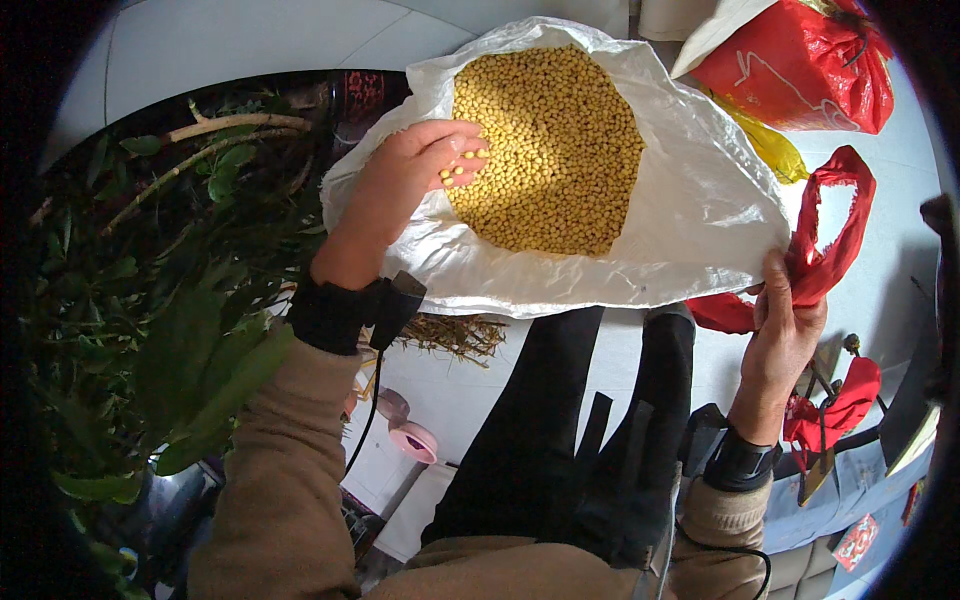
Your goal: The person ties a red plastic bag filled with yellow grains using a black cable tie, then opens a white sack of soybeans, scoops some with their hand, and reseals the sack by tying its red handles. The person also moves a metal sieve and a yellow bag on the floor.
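Note:
A white woven plastic sack (690, 187) lies wide open before me, with a heap of dry yellow soybeans (555, 150) inside. My left hand (427, 165) is over the left edge of the heap, palm partly up, with several loose beans on its fingers. At the sack's right corner, my right hand (787, 322) pinches the rim between thumb and fingers, together with a red cloth strip (832, 262). The strip loops up beyond the hand, and another part of it shows at the left of the hand.
Leafy cut branches (225, 180) fill the left side. A red bag (802, 67) and a yellow bag (776, 154) stand at the upper right. Dry stalks (457, 337) lie below the sack, near a pink ring-shaped object (412, 442). Red cloth (855, 397) hangs at the right.

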{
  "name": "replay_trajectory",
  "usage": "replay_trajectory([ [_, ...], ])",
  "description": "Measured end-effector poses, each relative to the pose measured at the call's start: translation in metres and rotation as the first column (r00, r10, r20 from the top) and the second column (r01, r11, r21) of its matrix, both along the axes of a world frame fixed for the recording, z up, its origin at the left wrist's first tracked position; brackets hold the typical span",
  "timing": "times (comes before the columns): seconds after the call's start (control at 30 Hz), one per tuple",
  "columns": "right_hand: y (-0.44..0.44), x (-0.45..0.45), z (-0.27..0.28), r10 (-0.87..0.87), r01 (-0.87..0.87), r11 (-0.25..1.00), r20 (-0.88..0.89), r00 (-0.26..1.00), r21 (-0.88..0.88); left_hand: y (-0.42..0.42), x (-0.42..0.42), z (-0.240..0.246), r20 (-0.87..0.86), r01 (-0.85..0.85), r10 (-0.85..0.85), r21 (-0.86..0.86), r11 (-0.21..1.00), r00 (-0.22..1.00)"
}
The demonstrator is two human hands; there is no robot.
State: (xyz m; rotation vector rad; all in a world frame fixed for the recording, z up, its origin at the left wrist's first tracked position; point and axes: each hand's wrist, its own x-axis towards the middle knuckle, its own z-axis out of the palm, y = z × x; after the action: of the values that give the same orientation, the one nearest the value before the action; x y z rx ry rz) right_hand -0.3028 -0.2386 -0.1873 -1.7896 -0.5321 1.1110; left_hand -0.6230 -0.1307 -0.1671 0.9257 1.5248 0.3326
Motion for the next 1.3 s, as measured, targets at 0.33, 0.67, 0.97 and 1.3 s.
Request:
replay_trajectory([
  [0.33, -0.001, 0.003, 0.004, 0.0, 0.003, 0.993, 0.026, 1.0, -0.115, -0.004, 0.0, -0.009, -0.037, -0.045, 0.052, 0.169, 0.985, 0.998],
  [0.67, -0.002, -0.006, 0.01, 0.007, -0.006, 1.0, 0.033, 0.999, -0.026, -0.014, -0.011, -0.035, -0.295, -0.135, 0.199, 0.224, 0.965, 0.935],
  [0.97, -0.015, -0.004, 0.016, 0.011, -0.009, 0.999, 0.046, 0.999, -0.051, -0.023, -0.008, -0.054, -0.426, 0.052, 0.018, 0.153, 0.987, 0.905],
  [1.3, -0.021, -0.007, 0.023, 0.075, -0.075, 0.997, 0.012, 0.997, -0.008, -0.028, 0.003, -0.075, -0.279, -0.456, 0.394, -0.21, 0.865, 0.876],
])
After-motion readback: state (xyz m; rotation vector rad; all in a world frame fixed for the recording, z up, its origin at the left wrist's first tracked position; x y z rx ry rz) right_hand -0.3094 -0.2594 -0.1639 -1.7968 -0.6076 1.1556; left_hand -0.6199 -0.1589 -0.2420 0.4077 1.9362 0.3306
